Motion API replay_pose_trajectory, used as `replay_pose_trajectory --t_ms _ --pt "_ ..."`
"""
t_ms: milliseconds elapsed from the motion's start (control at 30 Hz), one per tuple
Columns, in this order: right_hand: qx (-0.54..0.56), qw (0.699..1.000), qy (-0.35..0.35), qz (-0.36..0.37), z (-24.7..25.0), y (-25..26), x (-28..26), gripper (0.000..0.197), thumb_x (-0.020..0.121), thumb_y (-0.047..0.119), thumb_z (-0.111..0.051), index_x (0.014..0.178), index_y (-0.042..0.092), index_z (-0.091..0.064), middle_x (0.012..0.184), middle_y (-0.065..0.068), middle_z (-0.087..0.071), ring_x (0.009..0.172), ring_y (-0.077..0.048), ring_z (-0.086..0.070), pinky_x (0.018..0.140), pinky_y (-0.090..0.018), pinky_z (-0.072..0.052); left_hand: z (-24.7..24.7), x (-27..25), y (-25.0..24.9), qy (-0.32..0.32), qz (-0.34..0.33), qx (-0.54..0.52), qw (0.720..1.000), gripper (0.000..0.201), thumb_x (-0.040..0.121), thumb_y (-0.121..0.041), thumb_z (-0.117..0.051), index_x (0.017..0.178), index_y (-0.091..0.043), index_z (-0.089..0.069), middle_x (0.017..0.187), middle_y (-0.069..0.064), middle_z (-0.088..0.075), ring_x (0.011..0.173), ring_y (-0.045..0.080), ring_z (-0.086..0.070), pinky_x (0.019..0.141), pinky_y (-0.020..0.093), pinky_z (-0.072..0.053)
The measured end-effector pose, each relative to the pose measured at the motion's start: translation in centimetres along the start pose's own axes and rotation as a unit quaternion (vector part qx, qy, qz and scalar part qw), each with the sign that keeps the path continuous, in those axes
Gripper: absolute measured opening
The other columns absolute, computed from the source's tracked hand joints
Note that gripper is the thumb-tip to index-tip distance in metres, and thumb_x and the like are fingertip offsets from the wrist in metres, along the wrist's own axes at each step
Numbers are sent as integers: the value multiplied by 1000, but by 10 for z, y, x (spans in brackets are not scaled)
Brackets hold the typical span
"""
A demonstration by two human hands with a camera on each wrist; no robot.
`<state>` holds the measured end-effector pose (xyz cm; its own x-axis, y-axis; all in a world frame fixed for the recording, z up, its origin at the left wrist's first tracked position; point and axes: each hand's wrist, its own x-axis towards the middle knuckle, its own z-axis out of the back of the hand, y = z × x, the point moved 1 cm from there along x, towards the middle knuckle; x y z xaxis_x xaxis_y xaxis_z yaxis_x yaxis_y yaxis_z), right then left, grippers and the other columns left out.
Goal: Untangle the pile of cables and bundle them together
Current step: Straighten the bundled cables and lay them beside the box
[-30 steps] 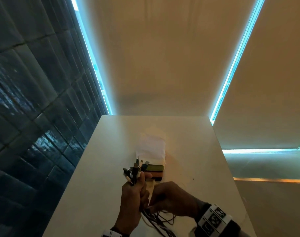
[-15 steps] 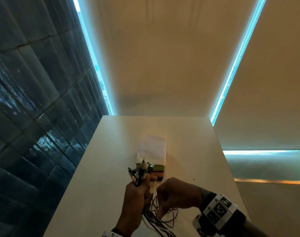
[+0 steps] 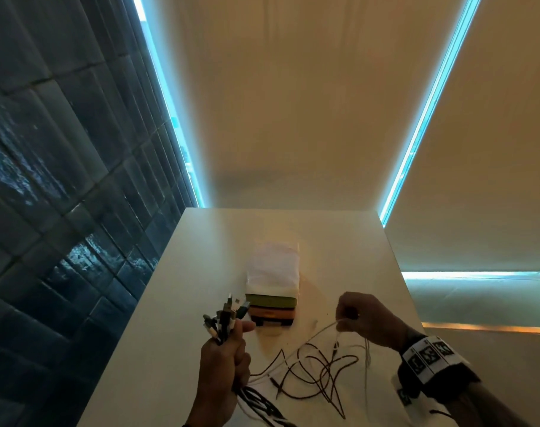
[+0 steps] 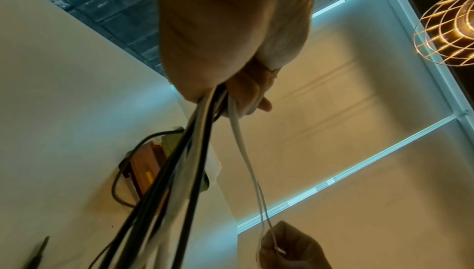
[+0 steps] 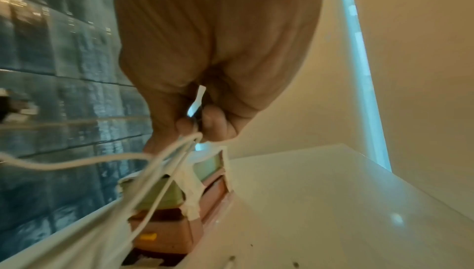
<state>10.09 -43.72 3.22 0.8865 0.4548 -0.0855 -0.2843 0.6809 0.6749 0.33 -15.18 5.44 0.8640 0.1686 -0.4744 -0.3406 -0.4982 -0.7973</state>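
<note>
I see the white table [image 3: 170, 303] running away toward 12 o'clock, its left edge close against the dark tiled wall [image 3: 62, 180] at 9 o'clock and its right edge dropping off at 3 o'clock, just beyond my right hand [image 3: 367, 322]. Bare tabletop lies open toward 10 and 11 o'clock and behind the stack. My left hand [image 3: 222, 362] is fisted around a bundle of cables [image 3: 224, 318], plug ends sticking up above the thumb, the black and white leads trailing down out of the fist toward 6 o'clock. My right hand, raised at 2 o'clock from the left, pinches a thin white cable [image 3: 308, 337] between thumb and fingertips; that cable spans back toward the left fist. Below it a dark thin cable [image 3: 321, 374] lies in loose crossing loops on the table between the two hands. A taped stack of boxes [image 3: 273, 306], white on top with green and orange layers beneath, stands at 12 o'clock just beyond the left thumb, crowding that side
</note>
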Motion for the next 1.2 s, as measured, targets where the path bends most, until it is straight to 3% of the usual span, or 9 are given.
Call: replay_pose_trajectory --t_ms 100,267,433,567,667,800,967,1067,1200 --pt "33 997 -46 -45 2 -23 -4 14 77 15 -79 75 19 -65 71 2 -65 66 -5 -60 60 -20 -50 7 0 -1 -8 0 -6 1000 32 99 -24 -47 106 4 -61 49 -3 -21 34 7 -16 36 14 -18" --pt "239 961 10 -141 4 -36 -8 20 84 15 -73 78 -3 -67 61 -16 -65 42 -15 -46 39 -22 -34 14 1 1 -2 -12 27 1000 32 99 -24 -47 102 6 -61 50 0 -21 35 8 -16 38 15 -17" --pt "375 915 18 -150 19 -33 -8 37 70 32 -83 74 3 -60 53 -3 -43 45 -12 -31 41 -21 -27 16 0 1 36 -49 97 993 35 86 -29 -57 88 5 -66 51 3 -19 39 9 -16 43 22 -13" --pt "230 961 -50 -146 41 -44 -7 28 66 13 -87 67 2 -61 54 -6 -59 47 -9 -46 46 -19 -38 19 1 3 47 -57 101 992 37 83 -30 -58 87 6 -65 49 4 -21 38 10 -17 41 20 -16" --pt "161 970 -101 -155 37 -48 -8 30 77 24 -79 71 0 -61 61 -10 -70 43 -14 -51 46 -27 -42 14 2 3 54 -66 104 991 36 83 -30 -58 86 5 -66 48 3 -21 37 10 -16 41 19 -17" --pt "332 920 -101 -182 18 -21 -13 56 90 48 -50 79 -7 -59 65 -20 -66 37 -19 -42 39 -23 -33 -3 -4 -3 102 -64 121 985 29 83 -30 -60 76 -4 -71 49 3 -21 39 10 -16 42 20 -16" --pt "294 946 -25 -130 6 41 -4 44 102 34 -40 86 1 -64 62 -6 -52 43 -10 -41 40 -22 -34 -34 -15 -5 184 -59 231 954 21 91 -25 -61 85 -11 -76 47 3 -29 41 15 -21 44 26 -17" --pt "203 976 68 -44 -2 77 -8 22 103 18 -41 95 16 -61 71 2 -56 49 -1 -48 49 -18 -43 -52 -16 -2 146 -72 266 950 20 86 -29 -67 73 -13 -69 44 -2 -37 39 11 -28 41 23 -24" --pt "133 985 96 46 -1 107 -15 26 102 17 -45 90 39 -53 71 9 -61 52 1 -57 53 -13 -47 -56 -11 6 79 -139 267 950 12 81 -17 -75 71 -16 -67 42 -10 -56 40 0 -50 45 11 -38"
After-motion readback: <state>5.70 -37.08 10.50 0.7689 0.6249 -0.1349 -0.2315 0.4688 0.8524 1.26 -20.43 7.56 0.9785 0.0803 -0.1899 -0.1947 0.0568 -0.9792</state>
